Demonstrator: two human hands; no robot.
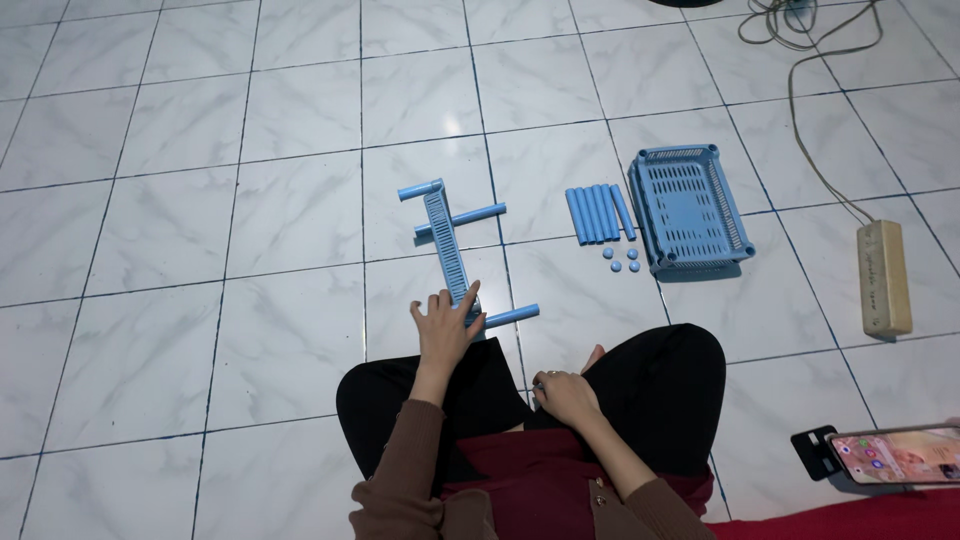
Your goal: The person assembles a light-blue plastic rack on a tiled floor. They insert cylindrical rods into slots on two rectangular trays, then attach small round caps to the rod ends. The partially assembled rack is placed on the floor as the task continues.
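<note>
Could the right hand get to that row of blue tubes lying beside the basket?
Probably yes. The right hand rests on the lap, holding nothing, and only bare tiles lie between it and the blue tubes next to the basket, though it looks like a forward stretch.

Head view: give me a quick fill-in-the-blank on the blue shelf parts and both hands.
1. The left hand rests on the near end of the blue slatted ____, which stands on edge.
2. The right hand rests on the person's ____, holding no part.
3. The loose tubes lie in a row just ____ of the blue tray stack in the picture.
4. Below the tubes lie ____ small round caps.

Missing words: tray; lap; left; four
</note>
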